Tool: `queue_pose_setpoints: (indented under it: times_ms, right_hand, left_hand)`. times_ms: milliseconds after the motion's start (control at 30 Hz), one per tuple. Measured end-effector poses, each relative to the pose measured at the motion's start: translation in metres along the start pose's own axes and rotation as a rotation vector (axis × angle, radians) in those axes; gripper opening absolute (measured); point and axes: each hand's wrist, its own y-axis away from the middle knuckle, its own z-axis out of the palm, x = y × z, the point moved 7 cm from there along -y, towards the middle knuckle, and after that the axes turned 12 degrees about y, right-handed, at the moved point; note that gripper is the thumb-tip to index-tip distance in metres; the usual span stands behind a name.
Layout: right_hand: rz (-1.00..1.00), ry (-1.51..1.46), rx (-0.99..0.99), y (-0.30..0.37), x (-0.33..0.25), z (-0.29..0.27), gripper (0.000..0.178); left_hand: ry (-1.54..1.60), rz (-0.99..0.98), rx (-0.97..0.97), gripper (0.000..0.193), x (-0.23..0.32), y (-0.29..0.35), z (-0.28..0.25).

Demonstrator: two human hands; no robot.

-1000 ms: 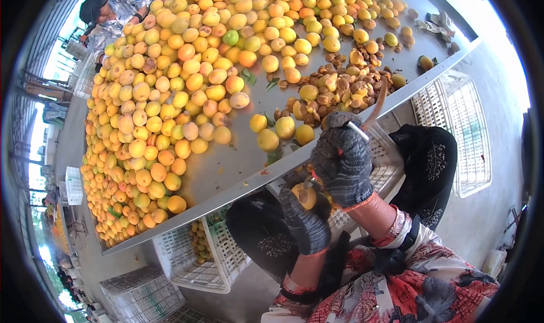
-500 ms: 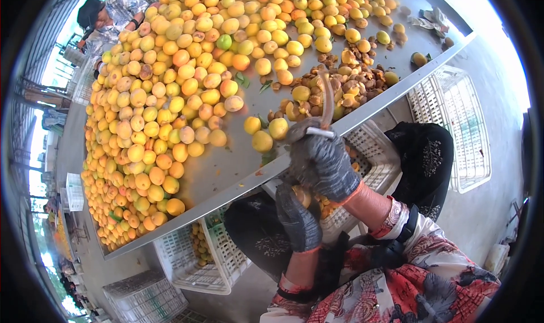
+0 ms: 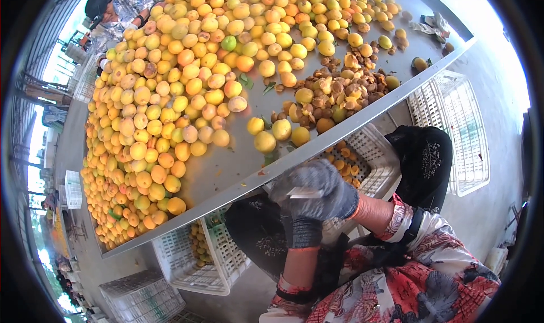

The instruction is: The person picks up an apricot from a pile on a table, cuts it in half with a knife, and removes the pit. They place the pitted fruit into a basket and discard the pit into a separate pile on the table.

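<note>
Head view: the hands come together, the blurred right hand (image 3: 324, 191) closed around a pale handle (image 3: 306, 193) and overlapping the left hand (image 3: 304, 230), whose grip I cannot tell. Cut fruit (image 3: 340, 165) lies in the white crate (image 3: 387, 163) just beside them; whole apricots (image 3: 153, 125) cover much of the metal table (image 3: 224, 172).

Passable tabletop gap (image 3: 208, 174), fruit heap (image 3: 161, 104) blocking (leftward)

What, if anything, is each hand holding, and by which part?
The right hand seems closed around a pale handle, but blur hides where it grips. The left hand is mostly hidden beneath; its hold cannot be told.
</note>
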Motion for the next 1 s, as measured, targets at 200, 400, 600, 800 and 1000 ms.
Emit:
queue_pose_setpoints:
  times_ms: [200,400,600,800,1000]
  right_hand:
    - [0.713,-0.733,0.007,0.022,0.057,0.012,0.027]
    - [0.325,-0.086,-0.287,0.029,0.009,0.007,0.028]
    - [0.510,-0.151,-0.524,0.035,0.021,0.022,0.027]
    - [0.314,-0.086,-0.383,0.034,0.015,0.011,0.044]
    - [0.733,-0.588,-0.028,-0.005,0.037,-0.015,0.024]
  left_hand:
    - [-0.879,0.396,-0.088,0.026,0.025,0.008,0.016]
    - [0.138,-0.168,0.139,0.023,0.003,0.020,0.012]
    - [0.048,-0.129,0.150,0.027,-0.002,0.021,0.008]
    - [0.294,-0.323,0.206,0.027,-0.005,0.022,0.023]
    - [-0.233,-0.047,0.033,0.033,-0.008,-0.024,-0.046]
